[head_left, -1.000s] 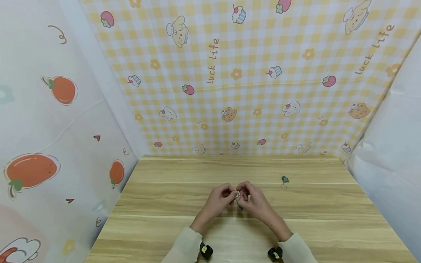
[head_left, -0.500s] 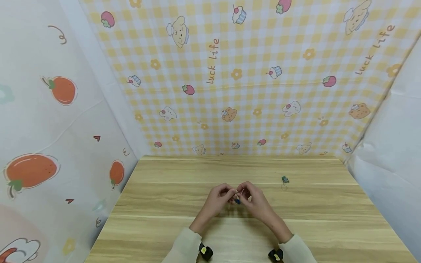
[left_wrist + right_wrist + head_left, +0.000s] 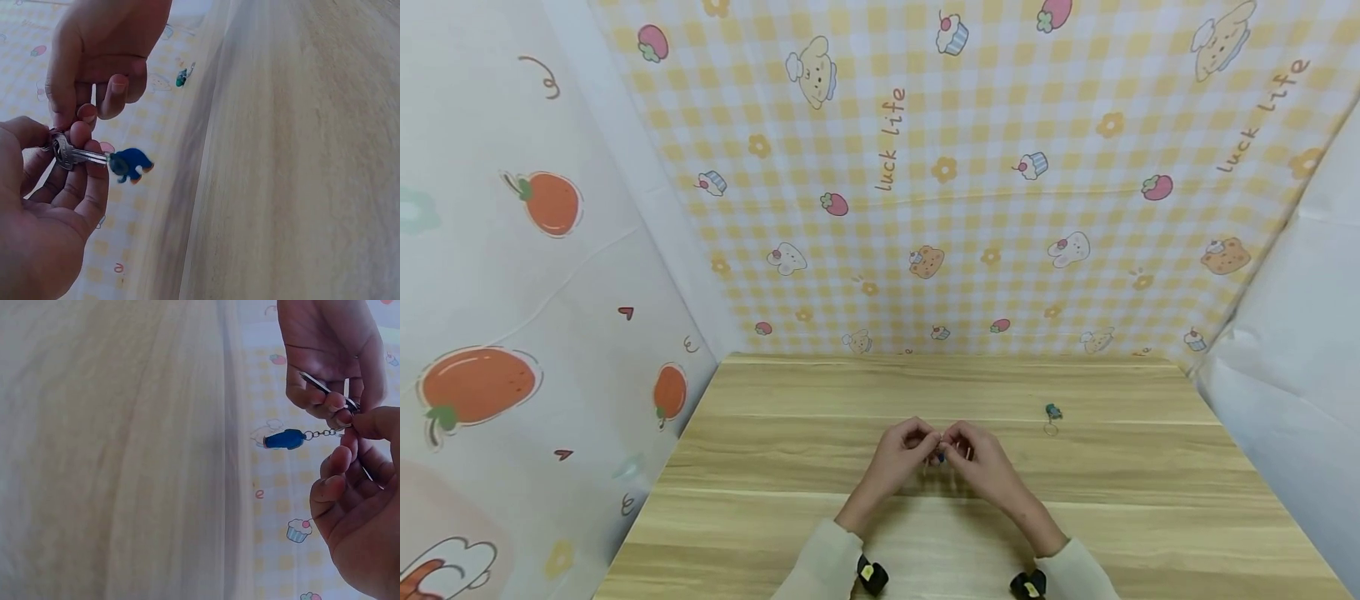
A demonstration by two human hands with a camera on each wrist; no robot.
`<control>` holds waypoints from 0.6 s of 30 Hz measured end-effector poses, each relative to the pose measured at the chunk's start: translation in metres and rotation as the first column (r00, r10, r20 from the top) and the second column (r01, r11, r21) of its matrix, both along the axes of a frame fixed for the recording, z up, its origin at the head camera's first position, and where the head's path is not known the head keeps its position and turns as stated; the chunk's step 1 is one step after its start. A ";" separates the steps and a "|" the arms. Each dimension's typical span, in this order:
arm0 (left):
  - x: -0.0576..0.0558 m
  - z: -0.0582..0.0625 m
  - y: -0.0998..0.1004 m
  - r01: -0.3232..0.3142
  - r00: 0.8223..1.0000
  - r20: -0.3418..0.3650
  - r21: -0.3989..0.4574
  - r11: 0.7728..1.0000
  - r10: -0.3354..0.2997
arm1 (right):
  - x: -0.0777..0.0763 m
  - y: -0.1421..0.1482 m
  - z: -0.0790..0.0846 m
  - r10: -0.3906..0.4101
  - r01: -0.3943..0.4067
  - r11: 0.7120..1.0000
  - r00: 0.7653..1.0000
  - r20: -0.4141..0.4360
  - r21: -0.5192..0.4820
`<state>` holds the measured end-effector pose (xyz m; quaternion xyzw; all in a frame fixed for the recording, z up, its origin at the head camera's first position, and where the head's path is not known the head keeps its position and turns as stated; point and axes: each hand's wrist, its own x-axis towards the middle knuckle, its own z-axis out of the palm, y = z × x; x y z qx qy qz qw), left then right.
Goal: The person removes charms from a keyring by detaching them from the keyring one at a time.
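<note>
Both hands meet over the middle of the table in the head view. My left hand (image 3: 904, 451) holds a silver key (image 3: 65, 154), its head near the thumb and its blade lying across the curled fingers. My right hand (image 3: 982, 460) pinches at the same spot with thumb and index finger, where the split ring is mostly hidden by fingertips. From there a short chain (image 3: 322, 433) runs to a blue animal-shaped charm (image 3: 284, 439). In the left wrist view the charm (image 3: 131, 164) appears just past the key's tip, with orange feet.
A second keychain, with a green charm (image 3: 1054, 412) and a ring (image 3: 1051, 428), lies on the wooden table (image 3: 820, 392) farther back and to the right. A yellow checked cloth (image 3: 970, 217) hangs behind the table, with a pale printed sheet (image 3: 587, 250) at the left.
The blue charm, which hung below the fingers, has shifted up between the hands and is now mostly covered. The fingertips have drawn closer together. The green keychain has stayed in place.
</note>
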<state>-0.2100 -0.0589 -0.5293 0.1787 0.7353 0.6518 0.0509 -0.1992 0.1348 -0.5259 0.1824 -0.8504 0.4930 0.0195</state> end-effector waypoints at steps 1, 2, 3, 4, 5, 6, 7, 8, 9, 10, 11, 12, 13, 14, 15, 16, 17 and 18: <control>0.000 0.001 0.000 0.003 1.000 -0.005 -0.005 1.000 -0.003 | 0.000 0.000 0.000 0.005 -0.005 1.000 1.000 -0.001 0.006; 0.001 0.001 0.000 0.004 1.000 -0.005 -0.012 1.000 -0.004 | 0.000 0.001 0.000 0.011 -0.011 1.000 1.000 -0.008 0.009; 0.001 0.001 0.000 0.003 1.000 -0.006 -0.021 1.000 -0.003 | 0.000 0.002 0.000 0.018 -0.018 1.000 1.000 -0.017 0.012; 0.001 0.001 0.000 0.003 1.000 -0.005 -0.028 1.000 -0.003 | 0.001 0.002 0.000 0.026 -0.026 1.000 0.999 -0.029 0.011; 0.001 0.001 0.000 0.003 1.000 -0.006 -0.031 1.000 -0.003 | 0.001 0.003 0.000 0.035 -0.035 0.999 0.999 -0.041 0.007; 0.001 0.001 0.000 0.001 1.000 -0.008 -0.034 0.999 -0.001 | 0.001 0.004 0.000 0.043 -0.043 0.999 0.998 -0.051 0.004; 0.000 0.000 0.000 -0.002 1.000 -0.009 -0.034 0.999 0.002 | 0.001 0.005 0.000 0.050 -0.050 0.999 0.997 -0.067 0.001; 0.000 0.000 0.000 -0.006 1.000 -0.011 -0.031 1.000 0.005 | 0.001 0.006 0.000 0.054 -0.054 0.999 0.995 -0.082 -0.004; -0.001 -0.001 0.000 -0.010 1.000 -0.010 -0.026 1.000 0.010 | 0.001 0.007 -0.001 0.056 -0.057 0.998 0.994 -0.096 -0.008; -0.001 -0.002 -0.001 -0.013 1.000 -0.009 -0.019 1.000 0.013 | 0.001 0.008 -0.001 0.060 -0.062 0.998 0.992 -0.115 -0.014; -0.002 -0.003 -0.002 -0.016 1.000 -0.011 -0.015 1.000 0.016 | 0.001 0.009 -0.002 0.061 -0.064 0.998 0.990 -0.128 -0.013; -0.002 -0.003 -0.002 -0.019 1.000 -0.010 -0.010 1.000 0.019 | 0.000 0.010 -0.002 0.063 -0.065 0.998 0.988 -0.142 -0.010; -0.003 -0.004 -0.003 -0.019 1.000 -0.013 -0.003 1.000 0.019 | 0.000 0.011 -0.002 0.063 -0.064 0.998 0.986 -0.155 -0.007; -0.003 -0.004 -0.004 -0.019 1.000 -0.013 0.004 1.000 0.019 | 0.000 0.012 -0.002 0.065 -0.067 0.998 0.985 -0.161 -0.006; -0.003 -0.003 -0.004 -0.018 1.000 -0.013 0.004 1.000 0.018 | 0.000 0.013 -0.001 0.069 -0.070 0.998 0.984 -0.166 -0.001; -0.003 -0.003 -0.004 -0.017 1.000 -0.014 0.002 1.000 0.017 | 0.000 0.013 -0.001 0.074 -0.074 0.997 0.983 -0.168 0.004; -0.003 -0.003 -0.005 -0.015 1.000 -0.017 0.001 1.000 0.015 | 0.000 0.013 0.000 0.078 -0.078 0.997 0.984 -0.162 0.007; -0.004 -0.002 -0.005 -0.015 1.000 -0.020 -0.002 1.000 0.015 | 0.000 0.013 0.000 0.082 -0.081 0.997 0.984 -0.155 0.010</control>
